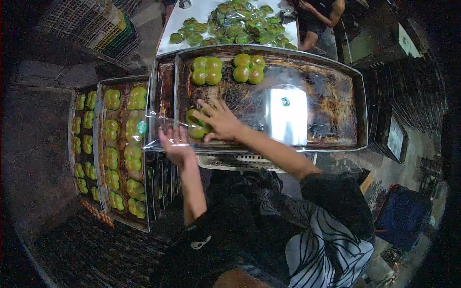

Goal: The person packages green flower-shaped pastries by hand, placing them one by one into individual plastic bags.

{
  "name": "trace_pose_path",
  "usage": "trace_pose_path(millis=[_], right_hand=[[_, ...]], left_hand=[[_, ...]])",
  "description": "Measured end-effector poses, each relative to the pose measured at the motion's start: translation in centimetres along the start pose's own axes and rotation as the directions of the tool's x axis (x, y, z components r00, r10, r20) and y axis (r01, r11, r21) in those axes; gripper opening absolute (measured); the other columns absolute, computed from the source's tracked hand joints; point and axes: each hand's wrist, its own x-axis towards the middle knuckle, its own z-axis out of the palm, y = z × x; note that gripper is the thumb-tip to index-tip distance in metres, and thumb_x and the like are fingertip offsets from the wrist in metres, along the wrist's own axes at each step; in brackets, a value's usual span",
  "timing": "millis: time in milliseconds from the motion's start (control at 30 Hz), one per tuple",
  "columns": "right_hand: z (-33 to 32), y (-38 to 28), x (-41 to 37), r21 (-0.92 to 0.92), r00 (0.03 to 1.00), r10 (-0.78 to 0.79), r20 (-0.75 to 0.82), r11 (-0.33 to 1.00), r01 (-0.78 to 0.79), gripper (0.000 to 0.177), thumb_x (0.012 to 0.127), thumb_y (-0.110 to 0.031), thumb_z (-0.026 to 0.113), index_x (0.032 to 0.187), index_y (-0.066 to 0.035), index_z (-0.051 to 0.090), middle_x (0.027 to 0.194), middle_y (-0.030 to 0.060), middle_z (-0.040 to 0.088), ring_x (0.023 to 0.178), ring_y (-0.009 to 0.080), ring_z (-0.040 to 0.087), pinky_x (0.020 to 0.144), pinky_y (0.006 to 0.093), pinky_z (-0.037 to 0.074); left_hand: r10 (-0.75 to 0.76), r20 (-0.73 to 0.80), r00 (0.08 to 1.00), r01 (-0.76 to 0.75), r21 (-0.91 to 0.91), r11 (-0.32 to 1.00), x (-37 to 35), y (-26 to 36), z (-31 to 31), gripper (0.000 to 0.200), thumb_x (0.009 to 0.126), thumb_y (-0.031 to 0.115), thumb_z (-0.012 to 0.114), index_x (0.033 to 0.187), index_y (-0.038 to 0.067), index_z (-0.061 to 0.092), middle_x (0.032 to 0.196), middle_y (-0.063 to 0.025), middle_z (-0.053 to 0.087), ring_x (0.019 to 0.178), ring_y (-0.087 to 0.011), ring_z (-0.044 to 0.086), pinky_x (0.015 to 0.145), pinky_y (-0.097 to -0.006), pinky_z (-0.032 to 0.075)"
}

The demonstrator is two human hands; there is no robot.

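My right hand [218, 120] presses flat on a cluster of green buns [194, 126] at the near left of a dark, stained metal tray [326, 101]. My left hand [176, 145] lies just left of it at the tray's near edge, fingers spread on a sheet of clear plastic film [161, 120] that covers the tray. Two more green bun clusters, one on the left [206, 70] and one on the right [248, 67], sit at the tray's far side. A bright glare patch [286, 115] shines on the film mid-tray.
A rack at left holds trays filled with several green bun clusters [122, 149]. A white table [192, 14] beyond carries many wrapped green buns [240, 26]. Another person [319, 17] stands at the far right of it. A white crate [240, 162] sits under the tray.
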Motion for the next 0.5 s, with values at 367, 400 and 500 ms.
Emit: trace_pose_path(millis=[367,400,500], right_hand=[[-10.5,-2.8,1.3,0.289,0.935,0.285,-0.21,0.932,-0.219,0.039,0.06,-0.03,0.07,0.094,-0.013,0.06,0.098,0.0105,0.051,0.091,0.0264,0.046,0.077,0.0374,0.038],[-11.2,-2.9,0.0,0.312,0.938,0.258,-0.229,0.933,-0.18,0.037,0.059,-0.028,0.07,0.089,-0.008,0.061,0.097,0.0106,0.052,0.087,0.0265,0.049,0.073,0.0368,0.041],[-12.4,-3.5,-3.0,0.325,0.841,0.405,-0.358,0.899,-0.295,0.032,0.06,-0.023,0.069,0.084,-0.004,0.061,0.089,0.0125,0.055,0.079,0.0271,0.053,0.068,0.0351,0.045]], left_hand=[[0.114,0.421,0.9,-0.121,-0.012,0.993,-4.0,-0.7,5.4,0.049,0.081,0.026,0.03,0.127,0.007,0.026,0.122,-0.0178,0.037,0.114,-0.0349,0.035,0.094,-0.0479,0.03],[0.042,0.452,0.891,-0.001,-0.09,0.996,-5.2,-0.5,6.6,0.05,0.081,0.027,0.032,0.126,0.005,0.027,0.121,-0.0165,0.038,0.113,-0.0327,0.037,0.093,-0.0452,0.032],[-0.035,0.535,0.844,0.145,-0.165,0.976,-8.3,-3.4,8.4,0.05,0.081,0.029,0.035,0.124,0.005,0.031,0.121,-0.0153,0.04,0.111,-0.0288,0.04,0.091,-0.041,0.034]])
